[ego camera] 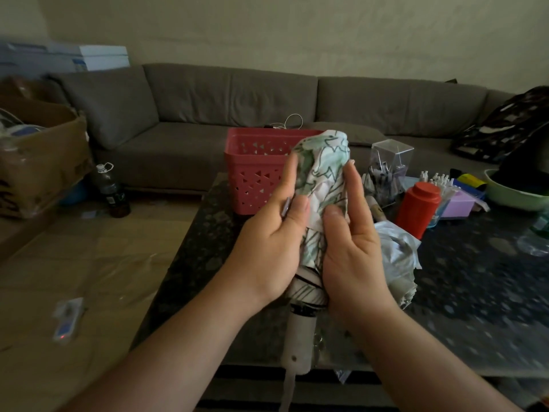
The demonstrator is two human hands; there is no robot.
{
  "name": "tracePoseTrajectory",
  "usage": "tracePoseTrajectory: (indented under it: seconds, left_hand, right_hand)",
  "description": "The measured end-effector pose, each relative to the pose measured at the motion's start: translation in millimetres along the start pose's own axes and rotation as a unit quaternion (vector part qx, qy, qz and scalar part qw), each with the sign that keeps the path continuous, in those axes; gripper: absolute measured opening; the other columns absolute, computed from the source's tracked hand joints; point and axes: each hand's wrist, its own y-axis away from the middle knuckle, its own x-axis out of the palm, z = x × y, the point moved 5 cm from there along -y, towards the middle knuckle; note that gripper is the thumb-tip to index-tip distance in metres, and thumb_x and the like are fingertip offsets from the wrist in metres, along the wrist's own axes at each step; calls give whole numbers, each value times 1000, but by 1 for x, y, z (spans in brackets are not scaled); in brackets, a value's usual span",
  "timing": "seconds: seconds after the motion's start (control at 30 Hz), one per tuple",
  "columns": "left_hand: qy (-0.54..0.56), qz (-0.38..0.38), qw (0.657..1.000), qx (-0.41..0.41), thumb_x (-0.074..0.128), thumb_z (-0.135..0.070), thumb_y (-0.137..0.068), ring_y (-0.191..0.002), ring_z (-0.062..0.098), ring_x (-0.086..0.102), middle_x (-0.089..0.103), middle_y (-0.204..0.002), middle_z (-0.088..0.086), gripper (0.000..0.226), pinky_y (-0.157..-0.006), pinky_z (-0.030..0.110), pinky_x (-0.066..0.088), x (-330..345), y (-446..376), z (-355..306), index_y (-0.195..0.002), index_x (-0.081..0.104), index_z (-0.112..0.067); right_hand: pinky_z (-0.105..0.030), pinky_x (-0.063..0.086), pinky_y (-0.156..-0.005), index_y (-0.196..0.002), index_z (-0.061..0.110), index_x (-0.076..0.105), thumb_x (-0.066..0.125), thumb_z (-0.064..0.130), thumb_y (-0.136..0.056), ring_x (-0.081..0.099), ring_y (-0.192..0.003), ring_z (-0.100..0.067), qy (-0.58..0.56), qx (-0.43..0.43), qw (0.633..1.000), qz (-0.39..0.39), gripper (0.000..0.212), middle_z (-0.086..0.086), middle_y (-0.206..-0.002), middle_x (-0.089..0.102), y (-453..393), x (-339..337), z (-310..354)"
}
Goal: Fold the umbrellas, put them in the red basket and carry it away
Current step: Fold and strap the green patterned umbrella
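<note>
At the centre of the frame a collapsed umbrella with a green leaf print on white cloth is held upright between both hands. The left hand is pressed against its left side, fingers nearly straight, with the thumb laid on the cloth. The right hand is set against the right side in the same way, thumb on the cloth, fingers extended upward along the bundle. The umbrella's white handle is seen below the wrists, pointing toward the bottom of the frame.

Behind the umbrella, slightly left of centre, a red basket is stood on the dark speckled table. A second, pale grey umbrella is laid on the table just right of the right hand. Further right a red canister, a clear plastic box of small items and a green bowl are seen. A grey sofa is stretched across the background, and a cardboard box is placed at the left edge, with a dark bottle beside it on the floor.
</note>
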Motion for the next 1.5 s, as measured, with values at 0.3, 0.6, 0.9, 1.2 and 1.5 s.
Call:
tracePoseTrajectory:
  seconds: [0.3, 0.6, 0.9, 1.2, 1.5]
  left_hand:
    - [-169, -149, 968, 109, 58, -29, -105, -119, -11, 58, 65, -123, -15, 42, -104, 6, 41, -5, 10, -6, -146, 62, -26]
    - [-93, -109, 988, 53, 62, -16, -105, -120, 2, 65, 69, -122, -14, 31, -109, 35, 53, -1, 7, -4, -130, 75, -30]
    - [-157, -115, 979, 58, 63, -19, -105, -122, -3, 62, 67, -129, -16, 36, -109, 29, 53, -10, 11, -11, -136, 70, -35]
    - [-263, -112, 954, 93, 81, -15, -91, -83, -1, 66, 60, -80, -14, 49, -73, 14, 54, 3, 28, -11, -120, 47, -36]
    - [-188, -84, 976, 65, 93, -27, -78, -80, -7, 71, 74, -80, -20, 17, -70, 8, 51, 9, 31, -5, -86, 78, -29]
  right_hand:
    - [-14, 51, -98, -153, 40, 38, 37, 5, -113, 61, -130, 1, -8, -38, 998, -53, 53, 24, -138, 64, -1, -5, 6]
    - [-30, 53, -108, -141, 63, 37, 51, 29, -104, 62, -130, -4, -38, 1, 999, -9, 53, 19, -142, 63, 0, -5, 3]
    - [-34, 57, -103, -160, 46, 27, 59, 13, -100, 67, -127, -14, -13, -4, 999, 35, 76, 10, -134, 71, -7, -4, 6]
    - [-18, 56, -97, -157, 54, 21, 59, 9, -104, 66, -117, 7, 17, 13, 999, 30, 79, 35, -117, 69, -12, -11, -4]
    - [-44, 60, -96, -145, 28, 49, 78, 16, -88, 70, -118, -32, -43, 62, 996, 57, 65, -12, -128, 71, -18, -24, -15]
